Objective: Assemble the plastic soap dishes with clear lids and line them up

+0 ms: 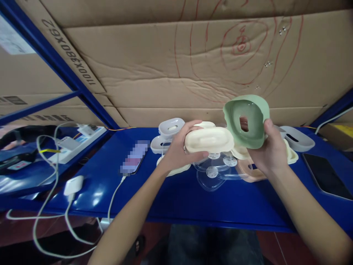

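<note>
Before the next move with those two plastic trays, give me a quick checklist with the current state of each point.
1. Left hand grips the cream tray: ok.
2. Right hand grips the green tray: ok.
3. Green tray's centre opening unobstructed: ok.
4. Both trays lifted off the blue shelf: ok.
5. Trays apart, not nested: ok.
6. Clear lids below undamaged: cannot tell.

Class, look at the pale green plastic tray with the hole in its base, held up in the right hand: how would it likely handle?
The pale green plastic tray probably stays stiff: it keeps its shape, gripped only at one edge by the right hand. It seems light, since a thumb-and-fingers grip holds it up. Its glossy surface may be slippery.
</note>
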Demonstrator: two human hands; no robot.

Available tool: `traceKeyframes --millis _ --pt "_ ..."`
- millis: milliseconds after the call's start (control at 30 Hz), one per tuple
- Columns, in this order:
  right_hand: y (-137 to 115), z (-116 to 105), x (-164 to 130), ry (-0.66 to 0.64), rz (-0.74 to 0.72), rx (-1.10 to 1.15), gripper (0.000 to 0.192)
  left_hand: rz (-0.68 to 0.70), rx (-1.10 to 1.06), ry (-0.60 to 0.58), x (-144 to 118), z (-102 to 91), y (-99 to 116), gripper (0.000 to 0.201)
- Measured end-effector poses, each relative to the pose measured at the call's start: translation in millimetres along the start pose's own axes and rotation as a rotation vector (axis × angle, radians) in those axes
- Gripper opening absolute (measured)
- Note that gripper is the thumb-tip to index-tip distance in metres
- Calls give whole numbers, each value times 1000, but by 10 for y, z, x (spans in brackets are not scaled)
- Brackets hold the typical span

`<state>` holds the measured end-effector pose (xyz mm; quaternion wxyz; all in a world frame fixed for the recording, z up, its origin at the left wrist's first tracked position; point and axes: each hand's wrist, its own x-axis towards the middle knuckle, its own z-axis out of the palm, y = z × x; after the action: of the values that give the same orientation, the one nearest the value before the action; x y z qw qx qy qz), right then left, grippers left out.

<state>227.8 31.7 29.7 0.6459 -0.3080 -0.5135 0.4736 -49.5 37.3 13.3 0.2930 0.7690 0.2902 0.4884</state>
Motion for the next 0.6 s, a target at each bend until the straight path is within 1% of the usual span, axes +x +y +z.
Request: traceKeyframes --millis 100,233,367,500,600 --pt "-11 19 -22 -2 53 23 45 -1 -119 -17 -38 67 17 92" --pt "0 1 -16 -84 128 -2 51 -34 -236 -12 -51 88 47 85" --pt "-50 -11 7 -137 125 -37 57 -97 -375 -15 -64 109 -21 75" --pt "-102 -22 32 -129 143 9 56 -186 -487 12 -80 119 -127 73" --pt "-76 -17 40 -87 144 48 52 -209 -480 9 -82 102 -142 73"
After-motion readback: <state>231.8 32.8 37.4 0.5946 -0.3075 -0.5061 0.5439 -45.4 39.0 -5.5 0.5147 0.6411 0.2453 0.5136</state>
